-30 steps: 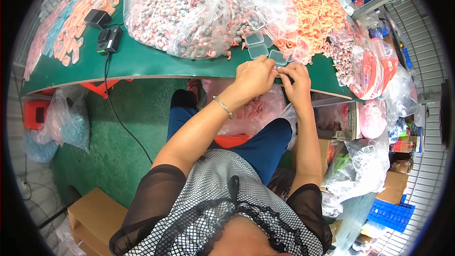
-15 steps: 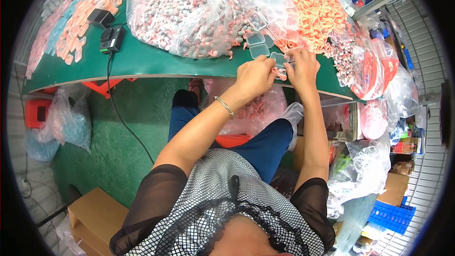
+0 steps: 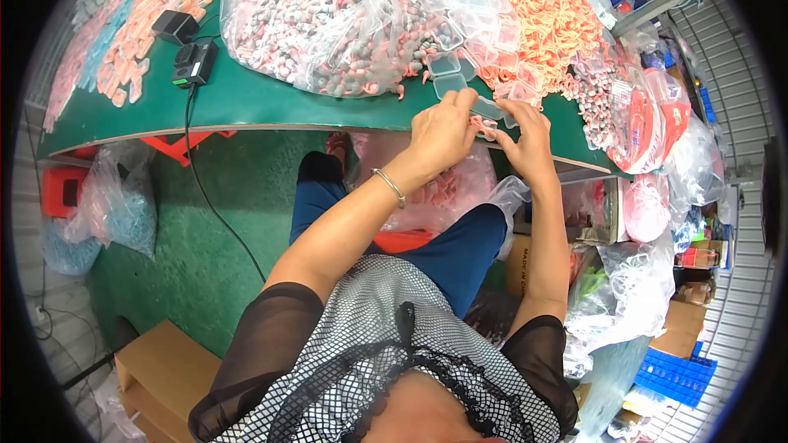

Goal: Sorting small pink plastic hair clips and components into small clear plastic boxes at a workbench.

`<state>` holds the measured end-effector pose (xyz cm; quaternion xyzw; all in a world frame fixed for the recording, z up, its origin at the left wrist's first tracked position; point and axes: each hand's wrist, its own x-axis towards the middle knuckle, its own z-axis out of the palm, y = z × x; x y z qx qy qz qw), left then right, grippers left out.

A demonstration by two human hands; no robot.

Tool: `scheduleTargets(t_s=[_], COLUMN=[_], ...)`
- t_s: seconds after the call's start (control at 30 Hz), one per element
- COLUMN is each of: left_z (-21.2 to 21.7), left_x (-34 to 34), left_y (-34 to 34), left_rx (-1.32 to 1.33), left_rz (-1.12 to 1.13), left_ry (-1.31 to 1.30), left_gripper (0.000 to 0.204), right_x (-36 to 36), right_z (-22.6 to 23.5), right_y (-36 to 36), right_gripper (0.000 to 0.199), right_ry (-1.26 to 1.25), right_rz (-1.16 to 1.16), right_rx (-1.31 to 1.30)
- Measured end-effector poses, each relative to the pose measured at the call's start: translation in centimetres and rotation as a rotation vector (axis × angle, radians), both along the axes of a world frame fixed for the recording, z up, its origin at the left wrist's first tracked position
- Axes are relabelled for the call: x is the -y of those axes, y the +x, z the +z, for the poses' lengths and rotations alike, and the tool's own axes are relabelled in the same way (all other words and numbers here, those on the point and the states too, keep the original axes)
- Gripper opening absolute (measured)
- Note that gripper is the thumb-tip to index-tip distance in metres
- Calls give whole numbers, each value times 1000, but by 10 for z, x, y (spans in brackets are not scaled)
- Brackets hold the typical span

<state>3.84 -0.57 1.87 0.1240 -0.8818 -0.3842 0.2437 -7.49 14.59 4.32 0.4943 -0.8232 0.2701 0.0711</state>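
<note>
Two hands meet over a small clear plastic box [image 3: 490, 109] at the near edge of the green table [image 3: 271, 102]. The left hand [image 3: 443, 133] pinches one end, the right hand [image 3: 529, 139] the other, fingers closed on it. Just beyond lie more clear boxes [image 3: 446, 74]; farther off, bags of pink-grey pieces [image 3: 328, 16].

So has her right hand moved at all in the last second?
Barely: the right hand stays at the green table's front edge, beside the left hand.
</note>
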Motion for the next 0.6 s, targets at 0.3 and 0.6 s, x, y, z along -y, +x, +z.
scheduleTargets(t_s=[0.3, 0.6], left_z=[-14, -17], left_x=[8, 27], left_y=[1, -1], left_rx=[-70, -322], left_rz=[-64, -220], left_ry=[-26, -340], left_gripper=[25, 19], right_x=[-1, -6], right_z=[-24, -19], right_y=[14, 21], right_gripper=[25, 28], right_ry=[-145, -156], right_rz=[17, 118], right_rx=[-89, -110])
